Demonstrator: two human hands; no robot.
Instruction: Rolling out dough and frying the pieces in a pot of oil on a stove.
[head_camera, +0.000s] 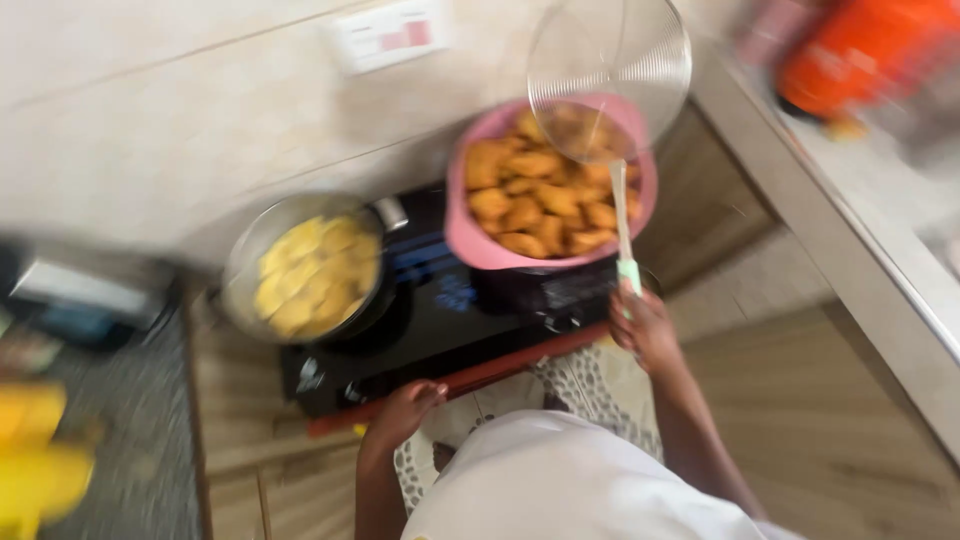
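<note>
Right hand (648, 328) grips skimmer (610, 75) handle; mesh above pink bowl (470, 235).

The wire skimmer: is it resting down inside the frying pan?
No, the wire skimmer is held up over the pink bowl by the right hand.

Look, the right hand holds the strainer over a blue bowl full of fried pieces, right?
Not quite. The head view shows the bowl is pink, not blue. The rest holds: the right hand holds the strainer by its handle above that bowl of golden fried pieces.
</note>
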